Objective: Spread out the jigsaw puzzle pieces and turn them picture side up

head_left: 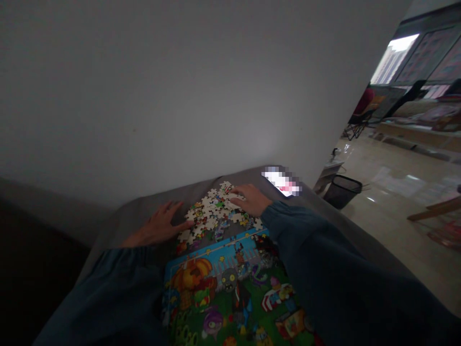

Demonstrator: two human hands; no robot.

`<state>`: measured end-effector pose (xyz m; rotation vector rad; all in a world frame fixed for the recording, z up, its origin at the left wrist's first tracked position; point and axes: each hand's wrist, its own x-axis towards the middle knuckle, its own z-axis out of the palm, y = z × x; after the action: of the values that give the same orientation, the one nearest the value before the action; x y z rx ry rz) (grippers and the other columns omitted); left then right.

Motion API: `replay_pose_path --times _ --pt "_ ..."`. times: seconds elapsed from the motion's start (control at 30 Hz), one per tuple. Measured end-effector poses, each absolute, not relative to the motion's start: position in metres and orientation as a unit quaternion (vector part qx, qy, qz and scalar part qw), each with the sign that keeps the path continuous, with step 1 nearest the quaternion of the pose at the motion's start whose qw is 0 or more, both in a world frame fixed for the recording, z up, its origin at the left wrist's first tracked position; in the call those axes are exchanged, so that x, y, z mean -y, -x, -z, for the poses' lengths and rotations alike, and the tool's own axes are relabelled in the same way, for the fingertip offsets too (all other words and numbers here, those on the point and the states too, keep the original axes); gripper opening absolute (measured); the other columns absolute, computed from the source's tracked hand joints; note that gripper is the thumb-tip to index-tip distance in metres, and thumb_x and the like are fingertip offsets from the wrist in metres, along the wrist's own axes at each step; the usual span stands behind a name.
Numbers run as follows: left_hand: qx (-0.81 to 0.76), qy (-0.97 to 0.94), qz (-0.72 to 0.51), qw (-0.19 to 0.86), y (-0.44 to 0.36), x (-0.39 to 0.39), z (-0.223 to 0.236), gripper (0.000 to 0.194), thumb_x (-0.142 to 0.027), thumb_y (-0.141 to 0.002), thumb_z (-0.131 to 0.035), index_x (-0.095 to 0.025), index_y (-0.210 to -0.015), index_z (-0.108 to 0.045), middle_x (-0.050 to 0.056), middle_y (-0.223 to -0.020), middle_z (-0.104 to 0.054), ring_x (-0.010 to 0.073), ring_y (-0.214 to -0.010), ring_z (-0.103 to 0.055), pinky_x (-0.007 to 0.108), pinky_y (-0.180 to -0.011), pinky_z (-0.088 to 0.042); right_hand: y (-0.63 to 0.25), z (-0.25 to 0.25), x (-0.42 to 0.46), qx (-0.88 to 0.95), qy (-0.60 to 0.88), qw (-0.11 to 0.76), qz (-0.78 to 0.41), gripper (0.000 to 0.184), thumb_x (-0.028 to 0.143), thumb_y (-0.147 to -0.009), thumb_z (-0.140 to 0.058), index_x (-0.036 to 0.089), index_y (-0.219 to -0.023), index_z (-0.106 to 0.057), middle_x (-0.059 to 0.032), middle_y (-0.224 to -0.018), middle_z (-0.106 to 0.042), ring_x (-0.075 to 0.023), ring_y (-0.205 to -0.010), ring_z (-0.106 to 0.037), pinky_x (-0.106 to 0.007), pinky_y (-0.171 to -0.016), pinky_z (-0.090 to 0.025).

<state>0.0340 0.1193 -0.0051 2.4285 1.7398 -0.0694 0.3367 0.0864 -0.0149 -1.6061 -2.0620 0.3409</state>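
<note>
A loose pile of jigsaw puzzle pieces [212, 206] lies on a grey cloth-covered surface, some pale side up, others showing coloured print. My left hand [162, 223] rests at the pile's left edge, fingers spread and thumb touching the nearest pieces. Over the right part of the pile is my right hand [250, 199], its thumb and forefinger apart and fingertips at the pieces. Neither hand visibly holds a piece. Closer to me lies a colourful cartoon puzzle picture [230, 288] with a blue border, showing a zombie and a pumpkin; my sleeves cover parts of its sides.
A lit phone [283, 181] lies at the back right of the grey surface [324, 211], its screen blurred out. Behind stands a plain wall [201, 96]. A dark mesh bin [342, 190] is on the tiled floor [389, 187] at right, with furniture and windows beyond.
</note>
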Motion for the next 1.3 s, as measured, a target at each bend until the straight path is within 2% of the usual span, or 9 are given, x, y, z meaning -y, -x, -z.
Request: replay_pose_path --times 0.13,0.2,0.43,0.57,0.63,0.8,1.03,1.13,1.3 --pt "-0.569 -0.81 0.083 0.116 -0.049 -0.112 0.019 0.105 -0.079 -0.068 -0.051 -0.027 -0.152 -0.016 0.014 -0.16 -0.009 0.0437 -0.143 -0.009 0.066 -0.108 -0.017 -0.342 0.03 -0.086 0.722 0.651 0.203 -0.115 0.089 0.067 -0.072 -0.063 0.014 -0.141 -0.043 -0.0231 -0.141 -0.043 -0.0424 -0.127 -0.038 -0.058 -0.1 -0.031" --pt "-0.551 -0.825 0.055 0.115 -0.059 -0.11 0.024 0.1 -0.077 -0.071 -0.049 -0.027 -0.152 -0.018 0.013 -0.16 -0.013 0.0428 -0.144 -0.01 0.063 -0.11 -0.017 -0.34 0.036 -0.086 0.722 0.655 0.189 -0.117 0.095 0.07 -0.069 -0.065 0.014 -0.142 -0.041 -0.0228 -0.142 -0.043 -0.0424 -0.128 -0.037 -0.058 -0.101 -0.03" --pt "-0.451 -0.881 -0.101 0.099 -0.075 -0.111 0.025 0.064 -0.058 -0.082 -0.053 -0.029 -0.139 -0.047 0.01 -0.136 -0.053 0.0326 -0.122 -0.049 0.05 -0.102 -0.038 -0.331 0.033 -0.092 0.756 0.6 0.223 -0.135 0.052 0.043 -0.073 -0.074 0.019 -0.118 -0.062 -0.0139 -0.127 -0.058 -0.0315 -0.119 -0.048 -0.05 -0.099 -0.036" --pt "-0.422 -0.888 -0.147 0.11 -0.076 -0.112 0.021 0.043 -0.048 -0.088 -0.049 -0.024 -0.122 -0.061 0.007 -0.117 -0.065 0.0253 -0.107 -0.059 0.039 -0.095 -0.045 -0.329 0.026 -0.094 0.772 0.547 0.282 -0.158 0.03 0.023 -0.076 -0.072 0.02 -0.106 -0.067 -0.0067 -0.115 -0.066 -0.0205 -0.108 -0.058 -0.036 -0.095 -0.042" --pt "-0.424 -0.884 -0.162 0.116 -0.076 -0.112 0.018 0.038 -0.048 -0.09 -0.047 -0.023 -0.113 -0.064 0.005 -0.112 -0.067 0.0226 -0.101 -0.062 0.034 -0.09 -0.048 -0.327 0.022 -0.094 0.769 0.53 0.317 -0.167 0.023 0.024 -0.083 -0.066 0.02 -0.106 -0.066 -0.0038 -0.109 -0.069 -0.0169 -0.101 -0.062 -0.031 -0.09 -0.045" --pt "-0.462 -0.853 -0.222 0.099 -0.074 -0.112 0.009 0.04 -0.048 -0.093 -0.039 -0.021 -0.111 -0.064 0.006 -0.109 -0.068 0.0231 -0.097 -0.064 0.035 -0.087 -0.049 -0.325 0.017 -0.108 0.743 0.535 0.37 -0.157 0.035 0.034 -0.096 -0.046 0.019 -0.126 -0.056 -0.0078 -0.121 -0.065 -0.0166 -0.108 -0.06 -0.033 -0.093 -0.045" --pt "-0.473 -0.846 -0.228 0.09 -0.072 -0.112 0.012 0.045 -0.051 -0.094 -0.035 -0.022 -0.118 -0.059 0.008 -0.118 -0.064 0.0246 -0.111 -0.058 0.038 -0.099 -0.043 -0.321 0.027 -0.162 0.741 0.592 0.28 -0.152 0.06 0.043 -0.079 -0.069 0.013 -0.129 -0.055 -0.0192 -0.137 -0.052 -0.032 -0.128 -0.046 -0.05 -0.106 -0.034" --pt "-0.475 -0.847 -0.218 0.094 -0.07 -0.113 0.014 0.045 -0.049 -0.095 -0.033 -0.021 -0.116 -0.061 0.008 -0.118 -0.064 0.0245 -0.11 -0.059 0.038 -0.098 -0.044 -0.312 0.03 -0.171 0.734 0.615 0.248 -0.151 0.052 0.043 -0.077 -0.07 0.015 -0.12 -0.063 -0.0185 -0.131 -0.058 -0.0358 -0.124 -0.048 -0.056 -0.103 -0.036" --pt "-0.472 -0.849 -0.213 0.102 -0.067 -0.115 0.015 0.045 -0.048 -0.095 -0.032 -0.021 -0.112 -0.064 0.008 -0.115 -0.065 0.0239 -0.107 -0.06 0.038 -0.095 -0.045 -0.301 0.025 -0.161 0.745 0.596 0.255 -0.157 0.03 0.027 -0.085 -0.062 0.019 -0.114 -0.067 -0.0092 -0.121 -0.066 -0.0243 -0.114 -0.058 -0.039 -0.099 -0.043"
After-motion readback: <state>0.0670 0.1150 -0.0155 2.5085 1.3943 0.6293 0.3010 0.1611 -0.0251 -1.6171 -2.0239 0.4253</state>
